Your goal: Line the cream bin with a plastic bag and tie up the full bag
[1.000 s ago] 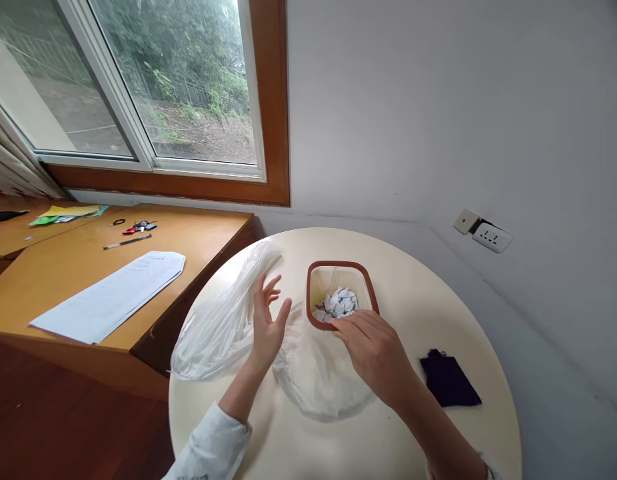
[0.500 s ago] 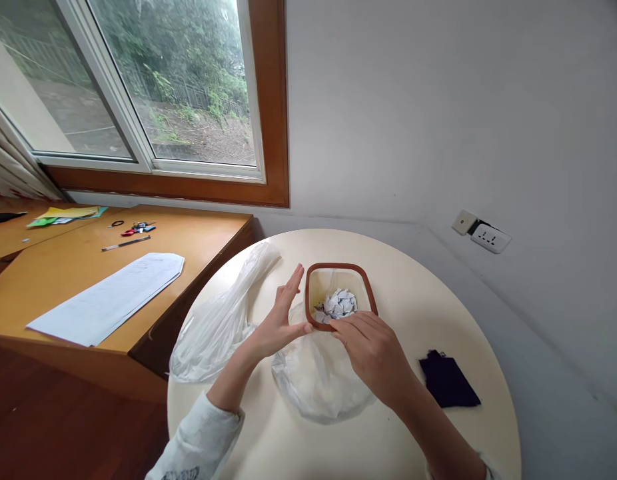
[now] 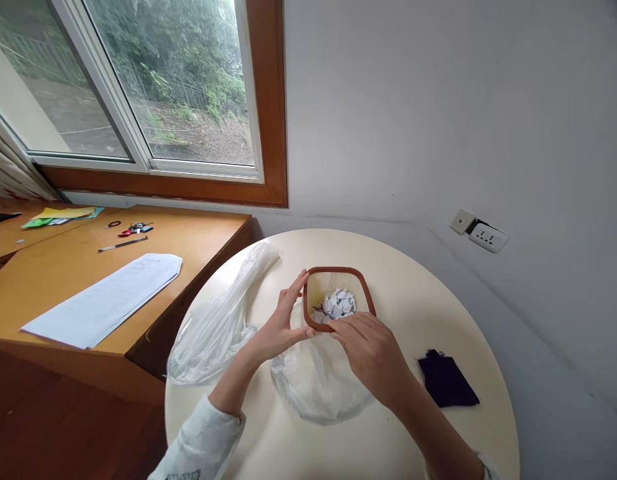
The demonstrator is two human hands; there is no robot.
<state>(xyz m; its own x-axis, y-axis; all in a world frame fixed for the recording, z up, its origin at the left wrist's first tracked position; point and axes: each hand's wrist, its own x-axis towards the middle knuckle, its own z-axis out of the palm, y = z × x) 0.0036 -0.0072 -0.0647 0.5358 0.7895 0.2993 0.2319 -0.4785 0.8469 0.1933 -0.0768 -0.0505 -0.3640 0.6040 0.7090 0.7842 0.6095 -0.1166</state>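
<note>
A small wastebasket (image 3: 371, 293) with a brown squared rim stands on the round table, crumpled white paper (image 3: 340, 303) lying inside it. Clear plastic film lines its inner wall, and a pale plastic bag (image 3: 323, 393) spreads around its near side. At the left side of the rim is my left hand (image 3: 281, 327), open, fingers and thumb stretched apart with the fingertips at the far left corner and the thumb by the near left corner. My right hand (image 3: 371, 357) is closed over the near right part of the rim; its fingertips are partly hidden.
Another crumpled plastic bag (image 3: 218, 327) lies on the round table (image 3: 438, 300) at left. A dark cloth piece (image 3: 447, 379) sits at right. On the wooden desk (image 3: 198, 233) are paper sheets (image 3: 108, 297), a pen (image 3: 122, 244) and keys (image 3: 136, 229). A wall socket (image 3: 488, 237) is at right.
My left fingers have come closer to the wastebasket's far left corner. The rim has tipped slightly. My right hand keeps its hold, and the view has shifted a little.
</note>
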